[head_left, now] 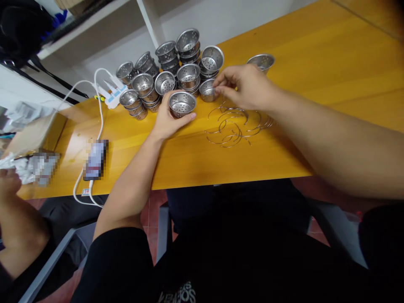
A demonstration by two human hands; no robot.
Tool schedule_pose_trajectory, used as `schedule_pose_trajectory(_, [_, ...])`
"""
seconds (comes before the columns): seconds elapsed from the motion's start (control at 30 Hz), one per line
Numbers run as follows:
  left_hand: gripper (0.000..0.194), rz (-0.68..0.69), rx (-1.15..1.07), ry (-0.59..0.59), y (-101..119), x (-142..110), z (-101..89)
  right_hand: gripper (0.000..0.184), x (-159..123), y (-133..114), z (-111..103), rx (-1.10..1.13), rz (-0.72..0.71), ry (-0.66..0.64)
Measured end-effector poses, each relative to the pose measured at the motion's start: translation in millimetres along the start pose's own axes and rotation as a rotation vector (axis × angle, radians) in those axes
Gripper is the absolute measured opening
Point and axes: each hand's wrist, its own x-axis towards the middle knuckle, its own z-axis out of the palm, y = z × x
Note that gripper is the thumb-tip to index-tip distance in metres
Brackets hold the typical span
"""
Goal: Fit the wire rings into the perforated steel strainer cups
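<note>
My left hand (167, 120) is wrapped round a perforated metal strainer cup (182, 104), tilted with its mouth toward me. My right hand (241, 86) is closed in a pinch just above the table, its fingertips beside another strainer cup (207, 91). What the pinch holds, if anything, I cannot make out. Below it lie several thin curved metal wires (232, 128), loose on the table. Many more strainer cups (188, 78) stand behind my hands, mostly in stacks. One strainer cup (261, 62) is apart at the right, partly hidden by my right hand.
The yellow wooden table (195, 164) carries a phone (95, 160) on a white cable and a power strip (116, 94) at the left. A cardboard box (38, 130) and plastic bags are further left. A co-worker's hand (9, 183) shows at the left edge.
</note>
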Motion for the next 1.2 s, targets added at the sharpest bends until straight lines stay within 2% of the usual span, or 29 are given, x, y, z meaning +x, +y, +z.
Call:
schedule_pose_trajectory(0.2, [0.117,0.025,0.011,0.017,4.4,1.9,-3.6,0.019,-0.4,-4.6,1.0,0.009,-0.016,0.058])
schedule_pose_trajectory(0.33, [0.123,0.042,0.015,0.038,4.5,3.9,-1.0,0.018,-0.4,-1.8,2.2,0.027,-0.004,0.043])
schedule_pose_trajectory(0.47, [0.119,0.018,-0.016,0.000,6.6,4.5,2.3,0.012,-0.9,-3.0,3.2,0.070,-0.005,0.037])
schedule_pose_trajectory(0.77, [0.111,-0.089,0.014,0.016,34.8,4.3,-0.2,0.017,-2.6,-6.9,4.8,0.092,0.004,0.018])
schedule_pose_trajectory(0.87, [0.112,-0.086,0.014,0.046,27.3,2.7,1.4,0.023,-1.6,-5.6,6.0,0.116,-0.005,0.030])
schedule_pose_trajectory(1.0, [0.118,-0.075,0.023,0.091,12.4,1.7,3.2,0.016,-1.0,-4.9,12.0,0.144,-0.024,0.008])
schedule_pose_trajectory(1.2, [0.120,-0.018,-0.022,0.038,3.4,3.1,4.3,0.026,-1.2,-1.7,21.8,0.146,-0.053,0.049])
